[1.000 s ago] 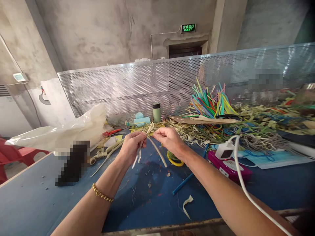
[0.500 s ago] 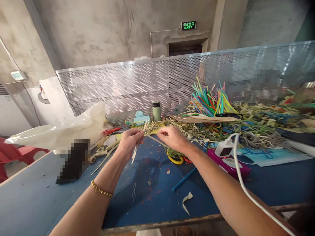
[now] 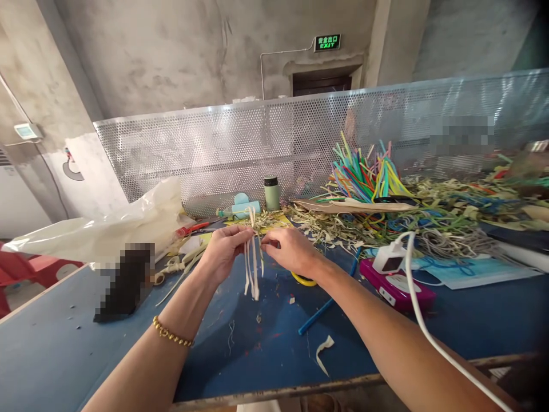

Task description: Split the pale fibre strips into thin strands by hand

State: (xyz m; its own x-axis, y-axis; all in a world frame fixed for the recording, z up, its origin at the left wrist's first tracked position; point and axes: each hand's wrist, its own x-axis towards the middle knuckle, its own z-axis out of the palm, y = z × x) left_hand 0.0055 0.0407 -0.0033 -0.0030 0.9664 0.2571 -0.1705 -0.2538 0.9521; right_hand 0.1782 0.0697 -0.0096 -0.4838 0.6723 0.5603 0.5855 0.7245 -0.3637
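Observation:
My left hand point(image 3: 227, 247) pinches a small bunch of pale, straw-like strips point(image 3: 253, 269) between thumb and fingers. The bunch's short ends stick up above the fingertips, while several longer strips hang down over the blue table point(image 3: 214, 343). Close on the right, my right hand point(image 3: 289, 249) has its thumb and fingers brought together at a greenish strip at the bunch's edge. That strip's lower end dangles below the fingers. A yellow ring point(image 3: 303, 279) lies under my right wrist, partly covered by it.
A magenta power strip point(image 3: 397, 286) with a white charger and cable sits by my right forearm. Dried strips point(image 3: 343, 229) and colourful pipe-like stems point(image 3: 364, 174) are piled behind. A green bottle point(image 3: 271, 193) stands at the back; a plastic bag point(image 3: 111, 220) lies left.
The strip stretched between my hands now hangs down. My right hand has moved left and slightly down, closer to my left hand. The bunch now shows its strips hanging straighter.

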